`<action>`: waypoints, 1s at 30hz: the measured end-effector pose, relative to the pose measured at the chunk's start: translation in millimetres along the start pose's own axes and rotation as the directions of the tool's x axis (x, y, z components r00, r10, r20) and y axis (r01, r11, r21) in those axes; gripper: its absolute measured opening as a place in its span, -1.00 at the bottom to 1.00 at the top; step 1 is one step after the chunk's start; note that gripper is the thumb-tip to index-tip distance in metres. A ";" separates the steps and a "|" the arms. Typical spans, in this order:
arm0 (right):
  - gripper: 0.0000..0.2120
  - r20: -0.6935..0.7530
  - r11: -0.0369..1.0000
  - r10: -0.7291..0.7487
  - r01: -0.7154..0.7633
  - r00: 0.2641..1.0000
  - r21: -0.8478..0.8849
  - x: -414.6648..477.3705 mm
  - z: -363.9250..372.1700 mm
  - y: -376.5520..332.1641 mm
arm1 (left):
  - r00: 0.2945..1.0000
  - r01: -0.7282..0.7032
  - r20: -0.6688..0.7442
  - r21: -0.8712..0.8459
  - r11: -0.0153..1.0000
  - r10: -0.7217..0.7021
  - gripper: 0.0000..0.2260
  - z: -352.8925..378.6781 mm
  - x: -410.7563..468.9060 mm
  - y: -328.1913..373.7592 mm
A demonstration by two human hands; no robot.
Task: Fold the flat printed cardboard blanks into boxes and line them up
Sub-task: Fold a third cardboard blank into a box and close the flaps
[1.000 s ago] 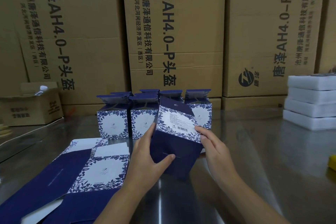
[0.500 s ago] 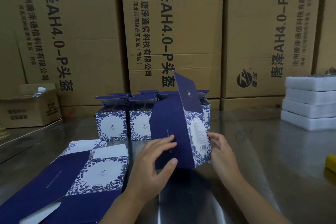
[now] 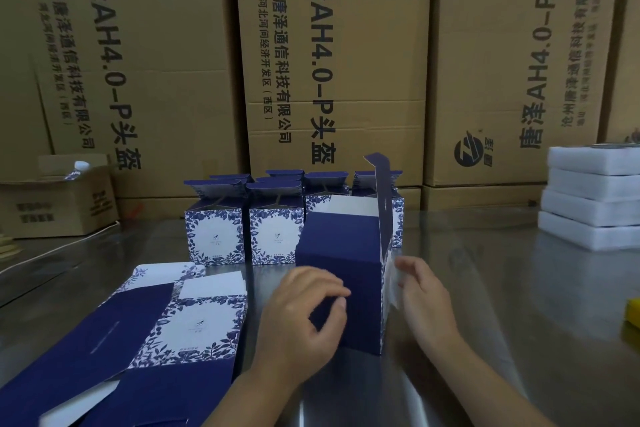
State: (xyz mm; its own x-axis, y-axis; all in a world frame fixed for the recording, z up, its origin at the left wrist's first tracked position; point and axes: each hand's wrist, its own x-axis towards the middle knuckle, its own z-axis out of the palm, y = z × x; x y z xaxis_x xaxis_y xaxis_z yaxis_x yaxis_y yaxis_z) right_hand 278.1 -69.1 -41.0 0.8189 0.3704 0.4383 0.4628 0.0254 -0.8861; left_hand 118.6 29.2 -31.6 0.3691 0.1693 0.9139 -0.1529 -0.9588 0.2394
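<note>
- One navy box (image 3: 341, 274) stands upright on the metal table (image 3: 502, 305), its top open, the white inside showing and its lid flap (image 3: 382, 198) raised on the right edge.
- Against the box's near left face, the left hand (image 3: 304, 319) rests with fingers curled and thumb pressed to the navy panel, gripping nothing fully.
- At the box's right side, the right hand (image 3: 427, 298) lies loosely open, fingertips at the floral side panel; whether it pinches a flap I cannot tell.
- Just behind the box, several folded boxes (image 3: 242, 229) in blue floral print stand in rows, lids up.
- Left of the box, flat blanks (image 3: 166, 333) lie overlapped on the table, navy and floral panels facing up.
- Far behind the box, tall brown cartons (image 3: 332, 62) with printed Chinese text form a wall.
- Well to the right of the box, white foam slabs (image 3: 592, 198) sit stacked on the table.
- Well left of the box, a small open carton (image 3: 59, 204) sits at the table's far edge.
</note>
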 end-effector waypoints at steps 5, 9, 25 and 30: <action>-0.78 -0.135 0.956 -0.282 0.290 0.950 0.039 -18.0 2.0 -28.4 | 0.972 0.217 -0.087 -0.001 0.976 -0.216 -0.65 -6.1 4.3 -6.1; -0.76 -0.114 0.804 -0.594 0.584 0.796 -0.115 -27.6 1.6 -36.9 | 0.913 0.403 -0.059 -0.020 0.915 -0.404 -0.52 -4.3 3.8 -11.3; -0.71 -0.077 0.751 -0.644 0.609 0.762 -0.256 -32.8 4.7 -40.3 | 0.915 0.403 0.000 0.039 0.914 -0.404 -0.56 -5.8 5.0 -15.3; -0.71 -0.084 0.727 -0.660 0.606 0.747 -0.325 -30.5 5.0 -38.8 | 0.916 0.399 0.017 0.065 0.915 -0.400 -0.55 -5.0 5.4 -16.3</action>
State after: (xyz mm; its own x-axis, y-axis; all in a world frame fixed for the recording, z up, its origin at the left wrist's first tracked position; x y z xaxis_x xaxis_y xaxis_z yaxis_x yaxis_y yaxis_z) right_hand 233.6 -76.8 -20.8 0.3347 0.1819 0.9246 0.9423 -0.0586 -0.3296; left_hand 118.5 46.9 -28.9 0.4145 0.5352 0.7361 0.0669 -0.8245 0.5618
